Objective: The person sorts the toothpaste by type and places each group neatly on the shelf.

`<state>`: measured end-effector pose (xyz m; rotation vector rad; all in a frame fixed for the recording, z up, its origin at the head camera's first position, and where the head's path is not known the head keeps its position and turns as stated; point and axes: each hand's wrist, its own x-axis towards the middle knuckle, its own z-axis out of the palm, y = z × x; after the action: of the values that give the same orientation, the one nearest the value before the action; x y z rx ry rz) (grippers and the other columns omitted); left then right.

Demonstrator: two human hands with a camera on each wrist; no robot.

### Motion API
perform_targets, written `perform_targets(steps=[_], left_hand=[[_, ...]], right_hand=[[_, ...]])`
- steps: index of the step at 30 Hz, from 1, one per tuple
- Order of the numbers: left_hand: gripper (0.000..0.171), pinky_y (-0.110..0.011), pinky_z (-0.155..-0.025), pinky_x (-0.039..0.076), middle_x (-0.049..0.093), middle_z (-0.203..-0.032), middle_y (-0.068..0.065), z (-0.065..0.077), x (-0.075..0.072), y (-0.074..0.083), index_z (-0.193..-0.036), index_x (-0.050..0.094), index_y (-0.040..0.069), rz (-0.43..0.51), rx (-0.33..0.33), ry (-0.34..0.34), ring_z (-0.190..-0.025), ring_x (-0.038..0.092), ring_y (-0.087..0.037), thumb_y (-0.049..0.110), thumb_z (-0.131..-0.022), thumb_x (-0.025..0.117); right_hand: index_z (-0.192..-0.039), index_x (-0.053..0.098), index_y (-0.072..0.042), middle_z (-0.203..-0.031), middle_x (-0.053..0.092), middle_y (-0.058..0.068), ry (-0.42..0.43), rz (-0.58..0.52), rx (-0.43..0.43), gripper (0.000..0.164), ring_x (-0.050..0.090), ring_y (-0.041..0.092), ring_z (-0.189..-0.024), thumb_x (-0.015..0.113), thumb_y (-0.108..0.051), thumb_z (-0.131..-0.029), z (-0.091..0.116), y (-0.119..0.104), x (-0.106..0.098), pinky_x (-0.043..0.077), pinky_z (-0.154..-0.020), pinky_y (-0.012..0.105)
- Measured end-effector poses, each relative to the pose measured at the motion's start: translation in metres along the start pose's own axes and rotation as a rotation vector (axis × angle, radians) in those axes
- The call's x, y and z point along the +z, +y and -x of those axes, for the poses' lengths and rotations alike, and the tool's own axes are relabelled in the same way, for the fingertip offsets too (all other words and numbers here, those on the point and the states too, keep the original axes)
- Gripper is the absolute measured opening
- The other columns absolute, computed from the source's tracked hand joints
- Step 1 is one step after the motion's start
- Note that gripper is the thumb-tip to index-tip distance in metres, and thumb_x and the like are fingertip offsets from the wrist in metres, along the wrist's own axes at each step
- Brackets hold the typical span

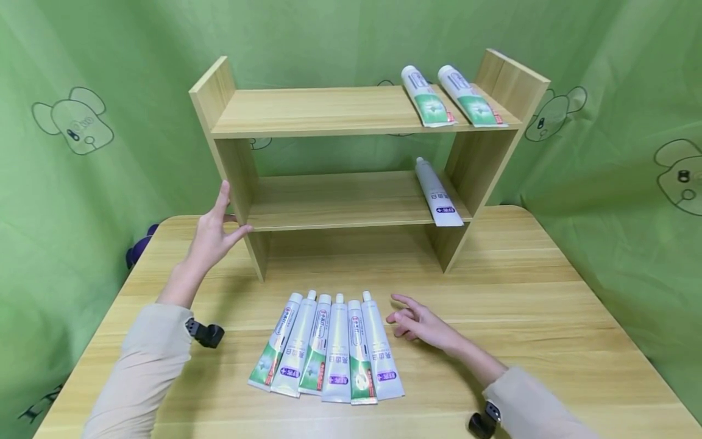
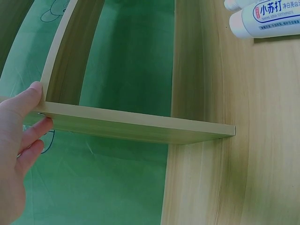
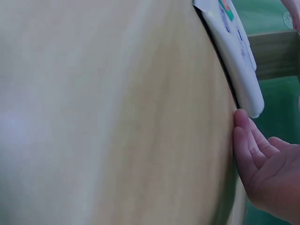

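Note:
My left hand holds the left side panel of a wooden two-tier shelf. In the left wrist view, the thumb lies at the front corner and the other fingers touch the outer face. My right hand hovers low over the table, fingers loosely bent and holding nothing. Just left of it is the rightmost white toothpaste tube, in a row of several tubes lying side by side, caps toward the shelf. White-and-green toothpaste tubes alternate with whitish, purple-labelled ones. The right wrist view shows the fingers near a tube's end.
Two white-and-green toothpaste tubes lie at the right of the top tier. One white, purple-labelled tube lies at the right of the middle tier. The wooden table carries everything, with green curtains behind and beside it.

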<state>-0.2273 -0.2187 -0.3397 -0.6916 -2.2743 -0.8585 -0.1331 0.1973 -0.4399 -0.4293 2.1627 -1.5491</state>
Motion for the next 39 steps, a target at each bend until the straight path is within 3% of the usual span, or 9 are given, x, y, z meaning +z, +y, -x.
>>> perform_targets(steps=[12, 19, 26, 33, 39], left_hand=[[0.114, -0.054, -0.075, 0.052, 0.044, -0.124, -0.038, 0.001, 0.001, -0.002, -0.144, -0.004, 0.042, 0.000, -0.008, -0.003, -0.082, 0.062, -0.044, 0.000, -0.071, 0.074], [0.114, -0.054, -0.075, 0.052, 0.045, -0.123, -0.037, 0.001, 0.001, -0.002, -0.144, -0.004, 0.040, 0.000, -0.012, -0.002, -0.082, 0.062, -0.044, 0.000, -0.071, 0.074], [0.115, -0.054, -0.077, 0.051, 0.044, -0.123, -0.038, 0.001, 0.001, -0.002, -0.144, -0.004, 0.041, -0.002, -0.001, 0.005, -0.081, 0.062, -0.044, 0.000, -0.071, 0.074], [0.114, -0.054, -0.078, 0.051, 0.046, -0.121, -0.037, 0.001, 0.002, -0.002, -0.144, -0.004, 0.041, -0.004, -0.004, 0.008, -0.080, 0.062, -0.044, 0.000, -0.071, 0.074], [0.115, -0.054, -0.077, 0.052, 0.046, -0.120, -0.038, 0.000, 0.001, -0.002, -0.144, -0.004, 0.043, 0.001, -0.005, 0.007, -0.080, 0.062, -0.044, -0.001, -0.071, 0.074]], right_hand=[[-0.140, 0.016, 0.008, -0.123, 0.047, 0.032, 0.056, -0.049, 0.029, 0.071, 0.061, 0.027, -0.089, 0.059, -0.015, -0.089, 0.002, -0.005, 0.025, 0.054, -0.073, 0.032], [-0.141, 0.016, 0.007, -0.119, 0.046, 0.025, 0.091, 0.080, 0.000, 0.087, 0.055, 0.021, -0.085, 0.072, -0.012, -0.076, 0.002, -0.006, 0.041, 0.052, -0.070, 0.022], [-0.140, 0.019, 0.007, -0.111, 0.046, 0.019, 0.148, 0.221, -0.034, 0.097, 0.048, 0.020, -0.086, 0.078, -0.008, -0.066, 0.001, -0.010, 0.053, 0.049, -0.069, 0.021], [-0.144, 0.014, 0.001, -0.109, 0.048, 0.016, 0.246, 0.348, 0.060, 0.104, 0.049, 0.018, -0.089, 0.078, -0.002, -0.062, 0.000, -0.018, 0.064, 0.049, -0.073, 0.026], [-0.145, 0.007, 0.000, -0.110, 0.051, 0.025, 0.226, 0.265, 0.129, 0.101, 0.057, 0.016, -0.066, 0.069, 0.001, -0.066, 0.000, -0.019, 0.064, 0.054, -0.052, 0.027]])
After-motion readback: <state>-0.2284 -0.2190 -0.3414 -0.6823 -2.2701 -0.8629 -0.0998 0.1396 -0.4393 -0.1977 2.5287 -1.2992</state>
